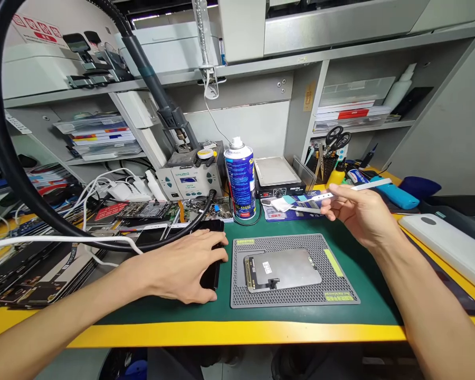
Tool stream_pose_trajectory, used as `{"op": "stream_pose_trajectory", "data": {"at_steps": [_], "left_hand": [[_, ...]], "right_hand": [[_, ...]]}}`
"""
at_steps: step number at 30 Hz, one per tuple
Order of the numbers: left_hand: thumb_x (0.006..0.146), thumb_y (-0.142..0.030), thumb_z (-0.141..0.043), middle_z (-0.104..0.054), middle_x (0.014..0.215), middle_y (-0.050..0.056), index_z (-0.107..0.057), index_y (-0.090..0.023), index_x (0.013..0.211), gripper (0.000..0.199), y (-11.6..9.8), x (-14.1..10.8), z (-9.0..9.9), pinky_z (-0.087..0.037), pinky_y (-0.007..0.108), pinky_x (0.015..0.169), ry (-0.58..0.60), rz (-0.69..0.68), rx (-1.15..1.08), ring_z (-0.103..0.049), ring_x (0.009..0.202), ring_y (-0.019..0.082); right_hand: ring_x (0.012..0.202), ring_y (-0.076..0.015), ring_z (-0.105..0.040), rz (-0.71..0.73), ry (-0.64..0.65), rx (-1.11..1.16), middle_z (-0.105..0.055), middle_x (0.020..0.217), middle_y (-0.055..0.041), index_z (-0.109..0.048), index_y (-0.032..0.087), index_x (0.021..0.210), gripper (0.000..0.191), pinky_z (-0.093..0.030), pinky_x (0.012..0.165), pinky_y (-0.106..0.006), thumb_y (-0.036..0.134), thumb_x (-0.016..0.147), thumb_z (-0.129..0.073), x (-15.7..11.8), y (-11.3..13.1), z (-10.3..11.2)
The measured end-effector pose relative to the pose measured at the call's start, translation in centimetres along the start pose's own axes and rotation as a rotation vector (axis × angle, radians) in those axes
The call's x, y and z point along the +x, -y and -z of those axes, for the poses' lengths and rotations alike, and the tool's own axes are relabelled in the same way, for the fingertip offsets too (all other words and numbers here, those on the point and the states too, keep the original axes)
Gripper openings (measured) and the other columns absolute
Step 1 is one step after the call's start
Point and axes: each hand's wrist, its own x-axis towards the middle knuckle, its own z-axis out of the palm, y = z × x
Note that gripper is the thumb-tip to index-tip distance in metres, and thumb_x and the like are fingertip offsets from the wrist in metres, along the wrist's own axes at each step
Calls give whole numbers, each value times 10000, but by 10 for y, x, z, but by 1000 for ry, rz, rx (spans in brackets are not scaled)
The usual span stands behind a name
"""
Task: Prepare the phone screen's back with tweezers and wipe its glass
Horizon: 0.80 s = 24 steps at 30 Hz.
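My left hand (pixel 178 266) lies over a black phone (pixel 211 269) on the green mat, its fingers spread near the phone's right edge and thumb by the near edge. Much of the phone is hidden under the palm. My right hand (pixel 358 211) is closed on a pair of pale tweezers (pixel 314 199), raised above the far right part of the mat. At the tweezer tips is a small white wad (pixel 281 203), perhaps tissue. Between my hands, a phone display panel (pixel 288 269), metal back up, rests on a grey perforated pad (pixel 301 300).
Behind the pad stand a blue spray can (pixel 239 182), a hot-air station (pixel 190 179) and a small heating plate (pixel 277 171). Circuit boards and phone parts (pixel 43 274) crowd the left. A black hose (pixel 8 179) arches over them. A white power bank-like block (pixel 447 248) lies right.
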Motion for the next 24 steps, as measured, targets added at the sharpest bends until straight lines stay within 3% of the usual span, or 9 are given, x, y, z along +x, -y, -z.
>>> {"op": "stream_pose_trajectory", "data": {"at_steps": [4, 9, 13, 18, 21, 24], "left_hand": [[743, -531, -703, -345, 1561, 161, -503, -213, 1413, 768, 7, -20, -5, -379, 458, 1122, 54, 106, 82, -343, 1423, 373], [825, -379, -620, -467, 1487, 153, -512, -208, 1405, 614, 6, -33, -4, -467, 428, 1042, 97, 184, 72, -465, 1345, 364], [830, -386, -612, -408, 1534, 127, -490, -246, 1426, 625, 4, -33, -3, -471, 427, 1047, 124, 224, -18, -465, 1349, 355], [829, -492, -633, -258, 1617, 84, -410, -288, 1480, 719, 4, -35, -8, -321, 473, 1167, 74, 365, -345, -299, 1452, 346], [808, -440, -666, -370, 1562, 67, -475, -288, 1417, 656, 4, -30, -6, -261, 477, 1190, -78, 523, -766, -344, 1429, 326], [825, -387, -631, -513, 1436, 89, -515, -266, 1341, 543, 7, -22, 0, -353, 490, 1127, -160, 651, -1000, -458, 1348, 308]], "right_hand": [[545, -164, -621, 8, 5, 3, -666, 627, -69, -701, 121, 704, 184, -493, 451, -241, 258, 680, -823, 1, -1, 2], [542, -157, -624, -1, 31, 18, -664, 627, -52, -692, 129, 707, 178, -475, 443, -226, 258, 694, -814, -2, 0, 0], [553, -158, -629, -91, 139, 27, -678, 632, -68, -691, 130, 720, 166, -471, 460, -213, 269, 745, -776, -6, -2, -9], [518, -170, -616, -256, 305, 38, -674, 637, -103, -641, 132, 607, 343, -490, 484, -254, 302, 894, -561, -12, -9, -30], [616, -229, -673, -341, 412, 33, -682, 706, -137, -576, 137, 525, 445, -551, 587, -333, 288, 926, -457, -20, -12, -54], [760, -292, -704, -429, 504, -3, -709, 854, -190, -525, 143, 529, 412, -577, 739, -442, 267, 919, -481, -29, -16, -87]]}}
